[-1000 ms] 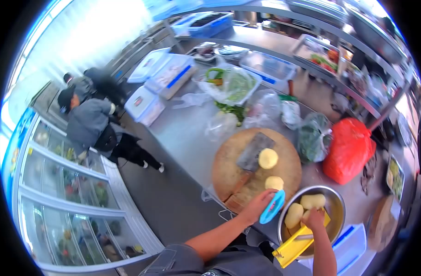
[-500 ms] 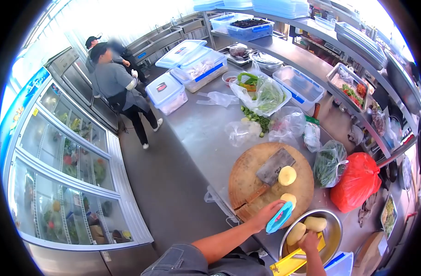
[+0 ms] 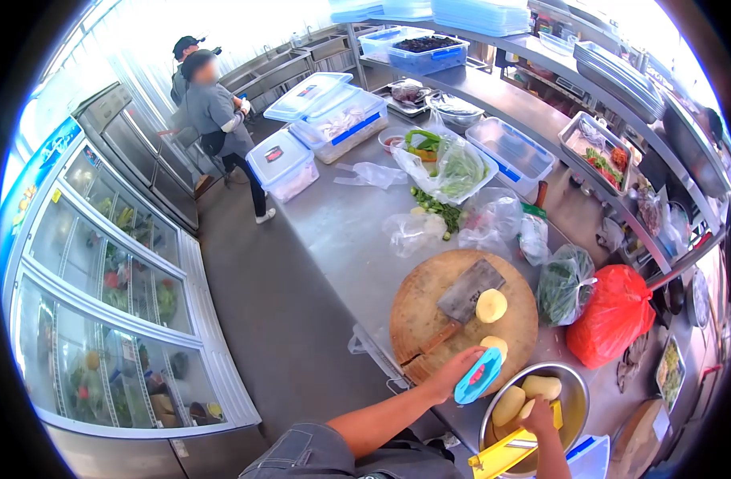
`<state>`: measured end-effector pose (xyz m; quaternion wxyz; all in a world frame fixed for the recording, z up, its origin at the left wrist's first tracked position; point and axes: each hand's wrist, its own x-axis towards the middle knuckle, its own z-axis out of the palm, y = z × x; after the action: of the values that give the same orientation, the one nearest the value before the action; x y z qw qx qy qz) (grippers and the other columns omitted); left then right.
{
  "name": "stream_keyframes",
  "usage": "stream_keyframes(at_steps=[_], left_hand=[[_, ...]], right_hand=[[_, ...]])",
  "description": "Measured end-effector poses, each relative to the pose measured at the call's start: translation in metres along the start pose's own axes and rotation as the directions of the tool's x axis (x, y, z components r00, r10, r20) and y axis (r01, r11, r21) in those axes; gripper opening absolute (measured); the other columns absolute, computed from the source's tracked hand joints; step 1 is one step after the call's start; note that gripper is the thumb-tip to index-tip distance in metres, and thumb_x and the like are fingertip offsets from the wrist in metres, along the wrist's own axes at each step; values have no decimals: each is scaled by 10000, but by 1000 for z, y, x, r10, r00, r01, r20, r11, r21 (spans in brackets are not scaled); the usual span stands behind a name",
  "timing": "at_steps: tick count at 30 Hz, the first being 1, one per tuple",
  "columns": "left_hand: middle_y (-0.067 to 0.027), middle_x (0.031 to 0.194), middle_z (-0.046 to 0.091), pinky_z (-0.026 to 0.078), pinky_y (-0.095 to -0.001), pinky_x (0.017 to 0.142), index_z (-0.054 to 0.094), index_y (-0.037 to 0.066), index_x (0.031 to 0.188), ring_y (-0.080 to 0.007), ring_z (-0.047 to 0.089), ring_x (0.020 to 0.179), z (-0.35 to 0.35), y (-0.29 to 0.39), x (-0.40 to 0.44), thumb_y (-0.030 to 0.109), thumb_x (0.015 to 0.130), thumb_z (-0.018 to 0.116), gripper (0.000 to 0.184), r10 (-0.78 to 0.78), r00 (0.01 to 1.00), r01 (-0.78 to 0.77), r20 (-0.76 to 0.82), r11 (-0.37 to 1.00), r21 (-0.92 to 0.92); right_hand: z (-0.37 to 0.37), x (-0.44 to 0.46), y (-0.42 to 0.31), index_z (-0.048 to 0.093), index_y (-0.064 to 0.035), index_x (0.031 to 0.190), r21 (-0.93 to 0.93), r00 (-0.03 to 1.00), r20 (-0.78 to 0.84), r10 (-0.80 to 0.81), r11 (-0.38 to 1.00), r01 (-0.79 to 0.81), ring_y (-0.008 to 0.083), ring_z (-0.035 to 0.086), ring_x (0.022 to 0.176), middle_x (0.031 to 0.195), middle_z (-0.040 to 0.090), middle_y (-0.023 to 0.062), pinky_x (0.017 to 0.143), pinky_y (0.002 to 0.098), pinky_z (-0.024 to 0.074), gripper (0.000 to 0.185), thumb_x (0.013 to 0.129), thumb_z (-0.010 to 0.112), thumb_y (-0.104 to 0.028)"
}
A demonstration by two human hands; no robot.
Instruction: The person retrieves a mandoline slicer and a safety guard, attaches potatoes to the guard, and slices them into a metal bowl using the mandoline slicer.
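My left hand [image 3: 455, 374] is closed around a blue oval holder [image 3: 479, 375] with a pinkish-red middle, above the front edge of the round wooden chopping board [image 3: 413, 307]. Just behind it on the board lies a pale peeled potato piece [image 3: 495, 346]; another cut potato [image 3: 491, 306] sits beside the cleaver [image 3: 469, 291]. Over the steel bowl [image 3: 582, 399], my right hand [image 3: 541, 421] is closed on what looks like a pale potato [image 3: 526, 409], partly covered by the fingers. A yellow slicer [image 3: 505, 455] slants across the bowl under this hand. Peeled potatoes [image 3: 509, 405] rest in the bowl.
A red plastic bag [image 3: 609, 319] and a bag of greens [image 3: 565, 287] stand right of the board. Behind are plastic bags, a vegetable tray [image 3: 469, 185] and lidded boxes [image 3: 281, 164]. A glass-door fridge [image 3: 110, 295] lines the left; two people stand beyond the table.
My right hand has risen slightly, and a pale potato now shows at its fingers. The blue holder has tilted, showing more of its pinkish middle. The people at the back have shifted.
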<state>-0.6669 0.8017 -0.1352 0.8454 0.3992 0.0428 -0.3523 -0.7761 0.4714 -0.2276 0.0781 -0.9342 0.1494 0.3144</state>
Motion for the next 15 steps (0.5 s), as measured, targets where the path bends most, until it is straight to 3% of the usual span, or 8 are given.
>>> stream_keyframes(at_steps=[1, 3, 5, 7, 9, 11, 13, 15], left_hand=[[-42, 1185, 647, 519, -270, 923, 555, 60, 1312, -106, 631, 1057, -3, -3, 1, 352, 1074, 456, 390, 23, 999, -21, 30, 997, -73], [-60, 1221, 642, 518, -291, 952, 549, 60, 1326, -127, 633, 1089, -4, -6, 7, 377, 1070, 453, 419, -4, 998, 13, 57, 988, -157], [-78, 1257, 638, 518, -312, 981, 544, 59, 1339, -149, 634, 1122, -1, -1, 8, 403, 1066, 449, 449, -30, 996, 49, 84, 970, -239], [-115, 1336, 610, 506, -357, 1029, 529, 51, 1366, -198, 626, 1176, 4, 6, 5, 451, 1055, 440, 514, -54, 965, 161, 257, 893, -419], [-137, 1379, 587, 497, -389, 1050, 519, 39, 1382, -230, 618, 1204, 5, 5, 7, 478, 1048, 437, 557, 20, 924, 190, 383, 844, -502], [-126, 1342, 610, 513, -393, 1030, 529, 42, 1369, -226, 628, 1183, 11, 6, 7, 466, 1047, 448, 539, 78, 909, 173, 410, 824, -539], [-98, 1289, 637, 551, -396, 973, 555, 49, 1335, -220, 645, 1139, 7, -9, 13, 401, 1030, 510, 469, 19, 971, 111, 240, 849, -516], [-96, 1280, 641, 556, -395, 963, 568, 50, 1316, -220, 652, 1119, 15, -5, 14, 371, 1027, 515, 435, -1, 969, 140, 248, 827, -545]], right_hand=[[-13, -5, -2, 385, -50, 1382, 2, 1000, 1, 5, 1000, -5, 406, 518, 1271, 1356, 517, 255, 1100, 522, 383, 961, 611, 884, -333], [-34, -17, -5, 390, -59, 1361, 386, 989, -143, 38, 922, 20, 409, 548, 1200, 1298, 519, 259, 1040, 479, 442, 881, 636, 847, -263], [-29, -7, 13, 391, -73, 1367, 418, 973, -228, 40, 906, 61, 374, 562, 1158, 1273, 524, 225, 996, 438, 479, 791, 685, 779, -176], [-33, -6, 20, 370, -79, 1411, 840, 959, -258, 119, 518, 161, 341, 570, 1159, 1289, 524, 188, 987, 439, 495, 782, 718, 730, -106], [-32, -14, 25, 341, -76, 1466, 862, 939, -313, 141, 458, 218, 306, 571, 1126, 1291, 520, 174, 970, 423, 504, 727, 790, 607, -63], [-50, -42, 4, 316, -78, 1504, 917, 961, -254, 114, -287, 276, 312, 572, 1102, 1299, 527, 180, 954, 439, 508, 700, 833, 516, -83], [-57, -63, -9, 317, -106, 1522, 843, 957, -287, 47, -463, 275, 300, 604, 1028, 1329, 536, 164, 893, 445, 532, 692, 854, 494, -148], [-70, -85, -35, 384, -165, 1499, 765, 959, -278, 52, -591, 254, 234, 636, 994, 1331, 571, 116, 827, 399, 559, 605, 919, 528, -263]])
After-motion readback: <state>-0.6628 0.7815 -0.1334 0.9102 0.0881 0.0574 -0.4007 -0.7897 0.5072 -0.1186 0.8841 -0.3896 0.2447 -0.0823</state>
